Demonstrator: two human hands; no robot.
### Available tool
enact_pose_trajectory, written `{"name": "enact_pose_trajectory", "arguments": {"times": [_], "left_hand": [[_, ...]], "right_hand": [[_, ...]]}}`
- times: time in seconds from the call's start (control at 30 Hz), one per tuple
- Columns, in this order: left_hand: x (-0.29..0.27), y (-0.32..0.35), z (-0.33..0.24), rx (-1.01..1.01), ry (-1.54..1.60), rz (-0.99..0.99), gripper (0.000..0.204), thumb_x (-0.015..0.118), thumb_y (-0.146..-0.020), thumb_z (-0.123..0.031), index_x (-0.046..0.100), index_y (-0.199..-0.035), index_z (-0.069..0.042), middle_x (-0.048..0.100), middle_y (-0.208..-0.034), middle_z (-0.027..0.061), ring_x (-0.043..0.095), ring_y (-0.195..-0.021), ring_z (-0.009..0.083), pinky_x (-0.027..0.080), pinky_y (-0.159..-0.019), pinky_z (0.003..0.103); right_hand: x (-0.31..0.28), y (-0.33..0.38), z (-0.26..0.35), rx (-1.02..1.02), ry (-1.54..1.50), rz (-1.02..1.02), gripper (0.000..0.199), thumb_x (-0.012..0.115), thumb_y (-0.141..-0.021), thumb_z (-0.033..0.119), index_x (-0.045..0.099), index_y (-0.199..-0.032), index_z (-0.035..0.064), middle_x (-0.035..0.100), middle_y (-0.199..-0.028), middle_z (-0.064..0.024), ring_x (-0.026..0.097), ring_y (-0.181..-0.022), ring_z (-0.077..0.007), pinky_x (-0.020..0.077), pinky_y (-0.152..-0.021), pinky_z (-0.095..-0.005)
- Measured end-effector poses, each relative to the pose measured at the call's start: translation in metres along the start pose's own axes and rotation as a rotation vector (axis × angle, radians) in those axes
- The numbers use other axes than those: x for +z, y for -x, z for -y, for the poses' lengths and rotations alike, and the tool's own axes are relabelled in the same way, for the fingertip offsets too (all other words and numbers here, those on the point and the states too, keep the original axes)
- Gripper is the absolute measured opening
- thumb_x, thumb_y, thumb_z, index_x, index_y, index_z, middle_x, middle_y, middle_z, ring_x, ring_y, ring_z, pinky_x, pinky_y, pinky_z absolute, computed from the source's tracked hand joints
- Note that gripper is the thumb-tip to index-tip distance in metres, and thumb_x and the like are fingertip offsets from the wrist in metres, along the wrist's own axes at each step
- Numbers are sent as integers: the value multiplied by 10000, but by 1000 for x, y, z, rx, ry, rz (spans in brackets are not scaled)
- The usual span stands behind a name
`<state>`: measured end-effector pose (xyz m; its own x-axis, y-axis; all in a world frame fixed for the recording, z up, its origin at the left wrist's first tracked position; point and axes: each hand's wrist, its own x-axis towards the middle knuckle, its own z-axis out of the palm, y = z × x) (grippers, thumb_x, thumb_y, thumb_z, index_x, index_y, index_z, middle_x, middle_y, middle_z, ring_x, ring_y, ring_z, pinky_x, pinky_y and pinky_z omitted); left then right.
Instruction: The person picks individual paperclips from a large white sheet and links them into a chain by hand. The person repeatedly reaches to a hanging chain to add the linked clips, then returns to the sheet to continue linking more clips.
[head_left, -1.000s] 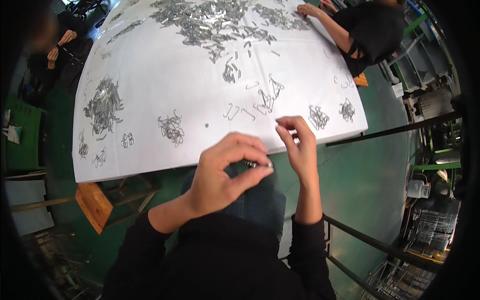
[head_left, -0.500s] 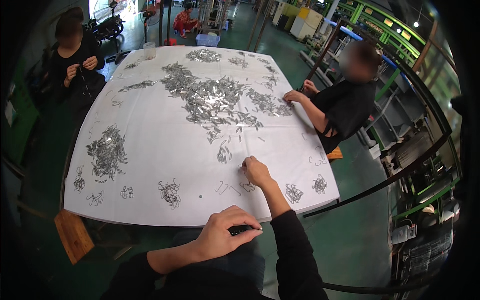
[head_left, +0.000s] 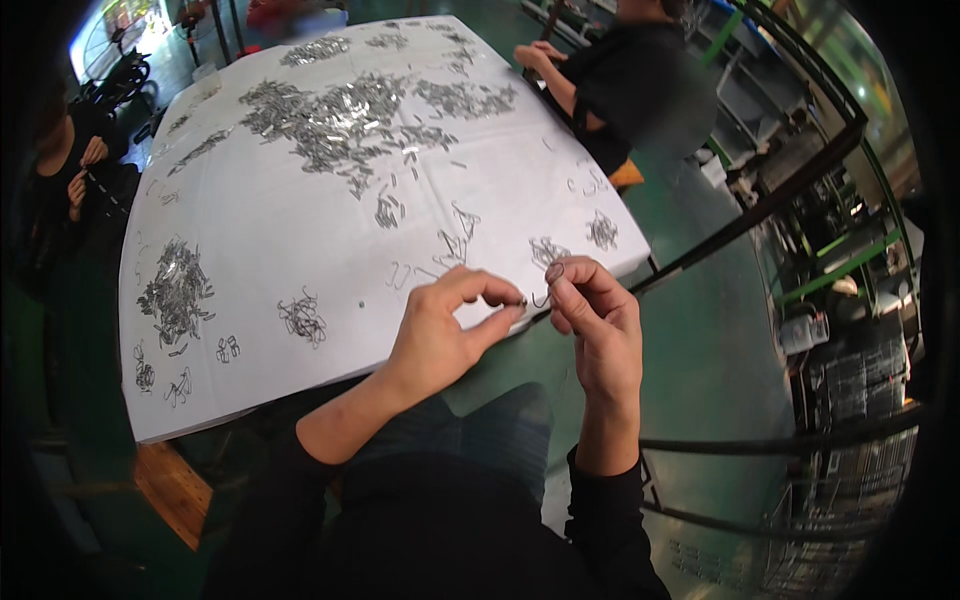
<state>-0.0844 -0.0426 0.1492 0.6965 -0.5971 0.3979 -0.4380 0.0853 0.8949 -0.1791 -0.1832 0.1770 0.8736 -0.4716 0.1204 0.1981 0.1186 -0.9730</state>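
Near the table's front edge my two hands are close together, fingertips facing. In my right hand (head_left: 604, 335) a thin bent wire hook (head_left: 541, 299) is pinched between thumb and forefinger, its curved end pointing toward the left hand. My left hand (head_left: 432, 328) has thumb and forefinger closed on something small and dark, mostly hidden. Loose wire hooks (head_left: 452, 245) lie on the white-covered table (head_left: 260, 230) just beyond the hands. Tangled hook piles lie beyond the right hand (head_left: 546, 252) and left of the left hand (head_left: 302, 318).
A large heap of small flat metal strips (head_left: 330, 120) spreads over the far middle, with another strip heap (head_left: 176, 292) at left. A co-worker (head_left: 640, 85) sits at the right side, another (head_left: 70, 160) at the left. A wooden stool (head_left: 172, 492) stands by the near left corner.
My right hand has left the tabletop and come back beside the left hand, now with a wire hook in it. The view has shifted, so the table sits higher and tilted.
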Motion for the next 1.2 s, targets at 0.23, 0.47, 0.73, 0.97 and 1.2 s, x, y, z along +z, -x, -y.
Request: {"name": "enact_pose_trajectory", "arguments": {"times": [0.23, 0.47, 0.73, 0.97, 1.2], "left_hand": [[22, -9, -7, 36, 75, 51, 155, 693, -736, 3, 673, -880, -48, 660, -782, 42, 609, -741, 162, 478, -694, 283], [49, -22, -13, 224, 33, 93, 308, 704, -719, 14, 633, -1007, -67, 651, -821, 37, 601, -784, 183, 482, -691, 292], [76, -52, 3, 195, 138, 204, 375, 671, -783, -65, 569, -1144, -66, 604, -1066, 124, 577, -977, 279, 444, -852, 349], [88, -68, 41, 119, 160, 367, 292, 588, -847, -74, 570, -1137, -51, 609, -1106, 106, 574, -1030, 238, 432, -845, 347], [98, -76, 64, 122, 231, 518, 272, 549, -875, -91, 567, -1142, -44, 615, -1122, 83, 573, -1035, 217, 433, -843, 335]], "right_hand": [[-1, 21, -2, -76, 75, -225, 101, 651, -850, 94, 613, -857, 1, 506, -982, -19, 494, -830, -78, 404, -694, -211], [-12, 26, 4, -243, 156, -407, 96, 639, -860, 89, 606, -893, 6, 498, -1007, -22, 497, -852, -81, 412, -709, -213], [-43, 47, 83, -463, 193, -566, 51, 574, -896, 50, 589, -933, 17, 552, -988, -36, 487, -779, -66, 382, -649, -183], [-70, 114, 205, -669, 444, -746, 160, 553, -932, 154, 578, -997, 10, 610, -963, -58, 528, -706, -74, 380, -518, -168], [-95, 212, 312, -676, 682, -938, 240, 526, -943, 150, 580, -1112, -11, 618, -1035, -97, 583, -789, -86, 461, -535, -142]]}}
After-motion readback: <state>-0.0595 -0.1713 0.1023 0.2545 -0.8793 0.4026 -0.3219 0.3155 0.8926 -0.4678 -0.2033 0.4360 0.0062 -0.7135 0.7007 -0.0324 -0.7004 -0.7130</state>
